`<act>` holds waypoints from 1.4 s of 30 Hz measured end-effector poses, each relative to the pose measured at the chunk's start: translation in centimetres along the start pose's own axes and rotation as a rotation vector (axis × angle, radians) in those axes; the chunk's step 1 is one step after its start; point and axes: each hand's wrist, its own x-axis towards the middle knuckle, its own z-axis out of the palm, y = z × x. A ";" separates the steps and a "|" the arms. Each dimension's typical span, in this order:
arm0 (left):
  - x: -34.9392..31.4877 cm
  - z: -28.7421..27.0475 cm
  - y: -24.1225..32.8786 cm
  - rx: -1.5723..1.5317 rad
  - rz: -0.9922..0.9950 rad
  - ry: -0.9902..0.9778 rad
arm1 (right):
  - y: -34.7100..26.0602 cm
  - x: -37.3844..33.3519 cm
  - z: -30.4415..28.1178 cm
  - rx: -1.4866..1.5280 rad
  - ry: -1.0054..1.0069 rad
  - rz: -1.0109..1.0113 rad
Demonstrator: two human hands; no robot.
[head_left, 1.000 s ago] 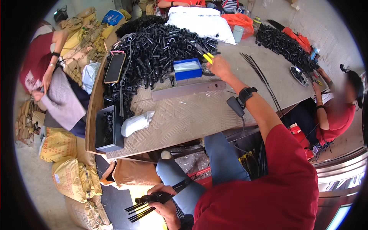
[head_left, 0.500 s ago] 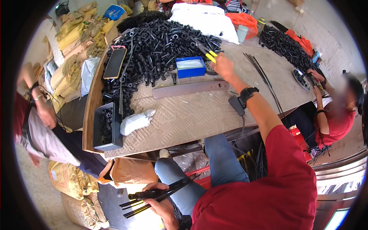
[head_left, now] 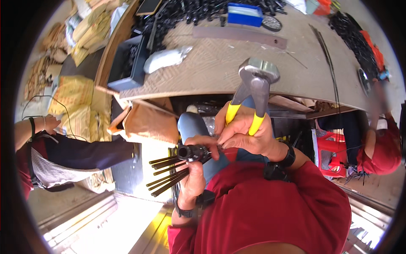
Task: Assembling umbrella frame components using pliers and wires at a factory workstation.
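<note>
Over my lap, my left hand (head_left: 193, 175) is closed around a black tubular part (head_left: 193, 153) with a round open end. Several thin black rods (head_left: 163, 174) lie in the same grip and stick out to the left. My right hand (head_left: 256, 134) holds end-cutting pincers (head_left: 259, 80) with yellow handles, the grey jaws pointing up toward the table. Its thumb and fingertips meet close beside the part and the left fingers. Whether they pinch something small there, I cannot make out.
On the table (head_left: 220, 76) ahead lie a metal strip (head_left: 239, 36), a blue box (head_left: 245, 17), a white packet (head_left: 167, 59), a grey bin (head_left: 131, 80) and long black rods (head_left: 330, 67). A brown bag (head_left: 150, 125) stands below. People flank me left and right.
My right hand has come back from the far side of the table to my lap, bringing the pincers. My left hand has come up beside it with the black part and rods. The view has tilted down.
</note>
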 end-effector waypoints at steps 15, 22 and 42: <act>-2.7 0.2 0.5 0.020 0.070 -0.026 | -1.2 -1.8 2.2 -0.118 -0.089 0.024; -3.2 -0.6 -0.1 0.017 0.072 0.045 | -0.1 -1.2 3.3 -0.309 -0.046 -0.125; -2.2 -4.4 -1.5 -0.062 0.057 0.031 | 1.5 -0.2 4.2 -0.552 -0.119 0.080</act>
